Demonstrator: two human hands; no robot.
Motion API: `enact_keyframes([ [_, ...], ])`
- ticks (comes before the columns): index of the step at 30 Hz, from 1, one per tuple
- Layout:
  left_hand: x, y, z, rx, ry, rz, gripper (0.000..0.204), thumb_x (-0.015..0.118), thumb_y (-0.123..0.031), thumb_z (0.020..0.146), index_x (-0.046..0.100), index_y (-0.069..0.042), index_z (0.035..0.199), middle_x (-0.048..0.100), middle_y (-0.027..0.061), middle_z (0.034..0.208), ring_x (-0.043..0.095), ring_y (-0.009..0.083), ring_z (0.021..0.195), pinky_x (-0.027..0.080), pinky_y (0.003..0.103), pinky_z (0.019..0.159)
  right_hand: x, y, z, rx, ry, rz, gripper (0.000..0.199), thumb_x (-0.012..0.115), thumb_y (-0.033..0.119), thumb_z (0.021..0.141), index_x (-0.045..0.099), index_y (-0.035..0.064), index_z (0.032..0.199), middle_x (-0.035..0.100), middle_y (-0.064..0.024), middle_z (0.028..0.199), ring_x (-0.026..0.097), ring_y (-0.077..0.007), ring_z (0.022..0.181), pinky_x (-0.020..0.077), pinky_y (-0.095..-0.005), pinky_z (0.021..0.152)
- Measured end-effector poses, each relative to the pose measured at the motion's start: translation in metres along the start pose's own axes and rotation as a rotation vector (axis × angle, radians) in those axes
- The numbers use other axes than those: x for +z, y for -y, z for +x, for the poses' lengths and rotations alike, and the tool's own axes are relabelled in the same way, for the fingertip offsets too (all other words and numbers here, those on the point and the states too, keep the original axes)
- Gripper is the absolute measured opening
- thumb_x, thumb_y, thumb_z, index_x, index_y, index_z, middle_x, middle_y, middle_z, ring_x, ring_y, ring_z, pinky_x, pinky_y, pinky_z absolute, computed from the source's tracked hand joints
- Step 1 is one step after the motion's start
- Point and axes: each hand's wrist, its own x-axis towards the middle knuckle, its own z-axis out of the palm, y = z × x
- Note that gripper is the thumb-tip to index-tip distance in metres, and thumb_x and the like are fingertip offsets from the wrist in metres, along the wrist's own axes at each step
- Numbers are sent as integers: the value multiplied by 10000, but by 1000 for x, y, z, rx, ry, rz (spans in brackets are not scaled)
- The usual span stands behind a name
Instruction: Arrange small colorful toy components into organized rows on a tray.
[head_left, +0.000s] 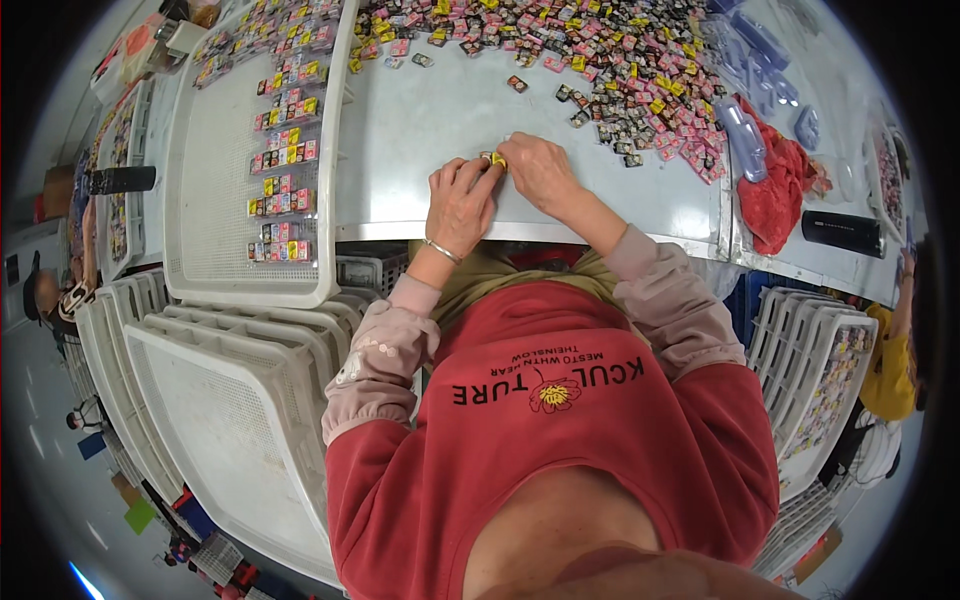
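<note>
Close to the near edge of the metal table (440, 120), my two hands meet over a small yellow-and-dark block (497, 159). My left hand (462, 203), with a bangle at the wrist, has its fingertips closed on the block's left side. The fingers of my right hand (543, 176) are pinched together at its right end; what else they may hold is hidden. Farther off lies a wide heap of similar small blocks (640, 85) in pink, black and yellow. One loose block (517, 84) lies apart, left of the heap.
To my left, a white plastic tray (210, 225) holds rows of block sets (283, 202) in clear holders. Stacked white trays (215, 390) stand below it. Red cloth (770, 195), clear bluish plastic pieces (742, 135) and a black cylinder (843, 233) lie at right. Other people work on both sides.
</note>
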Motion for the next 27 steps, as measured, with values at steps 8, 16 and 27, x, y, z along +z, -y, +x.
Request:
enact_keyframes([
  [8, -4, -3, 3, 0, 16, 33, 483, 615, -31, 705, 603, -112, 1180, 548, 54, 1175, 476, 272, 1070, 368, 416, 895, -22, -28, 37, -48, 344, -16, 249, 557, 2, 771, 674, 88, 974, 639, -120, 898, 630, -340, 916, 515, -430, 780],
  [16, -7, -3, 5, 48, 28, -10, 466, 589, 11, 711, 603, -65, 1170, 550, 78, 1214, 487, 285, 1130, 382, 418, 938, -18, -77, 92, -170, 206, -301, 345, 517, -63, 782, 642, 77, 1072, 594, -96, 1047, 603, -319, 997, 525, -407, 803],
  [27, -5, -2, 4, 81, 57, 42, 472, 584, 13, 717, 559, -29, 1186, 529, 107, 1237, 453, 299, 1198, 370, 449, 1009, -31, -42, 20, -90, 202, 165, 267, 627, -19, 748, 611, 5, 1014, 592, -127, 955, 605, -323, 877, 502, -400, 735],
])
